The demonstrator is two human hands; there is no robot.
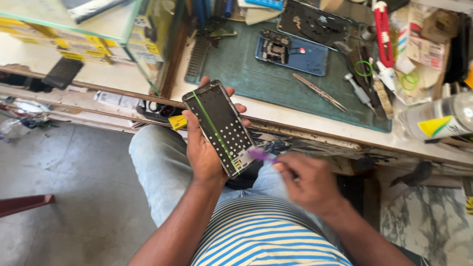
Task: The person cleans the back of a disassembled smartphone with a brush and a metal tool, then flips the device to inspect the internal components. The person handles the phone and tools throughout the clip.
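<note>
Blurred by motion: right hand, fingers curled around a thin purple tool, only its tip sharp enough to make out; rest of the tool hidden inside the fist. Hard to tell what kind of tool. Tip touching the near right corner of the phone frame.

Left hand clamped around the phone frame from underneath, thumb on its left edge, fingertips showing past the right and far edges. Held above the lap, just near of the table edge, tilted with the far end leaning left. Dark, flat, opened-up inner face, rows of small pale dots across it, one green line running lengthwise, grey rim around.

On the table's green mat: blue phone back with parts exposed, tweezers to its right and nearer, another dark phone shell farther off, partly cut off at the top. Clutter at far right too jumbled to sort; clear bottle cut off by the right edge.
</note>
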